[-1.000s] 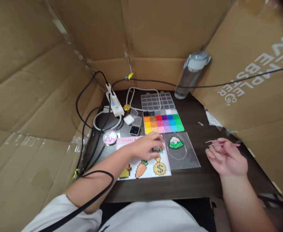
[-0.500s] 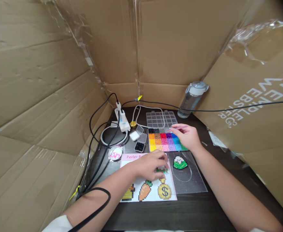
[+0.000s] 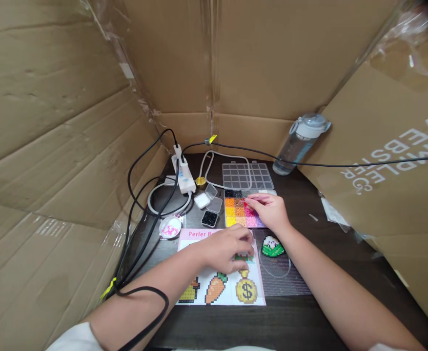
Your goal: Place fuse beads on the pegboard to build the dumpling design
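Note:
My left hand [image 3: 232,248] rests over the printed pattern sheet [image 3: 221,297], fingers apart and curved, with nothing visible in it. My right hand [image 3: 270,212] pinches thin pink tweezers [image 3: 258,198] above the middle of the sectioned bead box [image 3: 230,212], whose right part it hides. Right of the sheet lies a clear pegboard [image 3: 290,285]. On it is a white and green bead figure with a black outline [image 3: 272,247], just left of my right wrist. Carrot and money bag pictures show on the sheet below my left hand.
Left of the box stand small cases of black beads [image 3: 210,219] and white beads [image 3: 202,200], and a dish of pink beads [image 3: 170,227]. A power strip [image 3: 184,178] with cables, a bottle [image 3: 299,144] and cardboard walls [image 3: 279,58] surround them. One black cable crosses my left forearm.
My right hand has moved left with the tweezers, from the box's upper right toward its middle columns. My left hand stays nearly in place. The camera view has shifted slightly.

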`<action>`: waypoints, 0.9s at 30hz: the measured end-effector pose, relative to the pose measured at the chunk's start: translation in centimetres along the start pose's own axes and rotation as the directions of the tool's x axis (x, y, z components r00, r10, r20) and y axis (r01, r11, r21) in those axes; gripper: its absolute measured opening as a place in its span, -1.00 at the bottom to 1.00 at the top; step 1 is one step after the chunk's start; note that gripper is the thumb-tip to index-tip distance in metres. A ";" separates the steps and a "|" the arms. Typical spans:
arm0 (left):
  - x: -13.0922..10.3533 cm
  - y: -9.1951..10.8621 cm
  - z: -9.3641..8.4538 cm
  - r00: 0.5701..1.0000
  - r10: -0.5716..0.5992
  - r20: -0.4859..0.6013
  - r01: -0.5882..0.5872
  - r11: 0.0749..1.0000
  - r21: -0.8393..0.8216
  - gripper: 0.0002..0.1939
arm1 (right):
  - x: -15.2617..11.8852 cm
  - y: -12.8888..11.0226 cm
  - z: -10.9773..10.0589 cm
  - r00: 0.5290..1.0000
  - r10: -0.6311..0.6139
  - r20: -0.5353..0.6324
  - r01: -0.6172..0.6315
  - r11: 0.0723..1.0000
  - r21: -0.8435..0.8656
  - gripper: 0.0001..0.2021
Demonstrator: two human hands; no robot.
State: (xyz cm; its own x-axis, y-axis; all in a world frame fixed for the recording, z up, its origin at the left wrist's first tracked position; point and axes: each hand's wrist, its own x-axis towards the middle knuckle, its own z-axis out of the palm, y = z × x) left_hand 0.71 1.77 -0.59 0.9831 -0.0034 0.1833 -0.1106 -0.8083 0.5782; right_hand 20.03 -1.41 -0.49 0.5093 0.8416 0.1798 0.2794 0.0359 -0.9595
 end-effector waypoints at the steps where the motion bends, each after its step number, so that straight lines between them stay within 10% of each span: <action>1: 0.0 0.0 0.0 1.000 0.005 -0.003 -0.005 1.000 0.000 -0.76 | 0.0 0.0 0.0 1.000 0.009 0.005 -0.009 1.000 0.007 -0.79; 27: 0.0 -0.1 0.1 1.000 0.003 0.000 -0.003 1.000 -0.009 -0.75 | 0.1 0.0 -0.4 0.998 0.038 0.041 -0.036 0.999 -0.026 -0.80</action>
State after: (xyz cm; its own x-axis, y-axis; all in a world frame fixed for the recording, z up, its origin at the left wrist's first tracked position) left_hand 0.77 1.84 -0.71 0.9827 -0.0059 0.1851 -0.1149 -0.8030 0.5848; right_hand 20.45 -1.55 -0.36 0.4857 0.8637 0.1346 0.2817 -0.0089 -0.9595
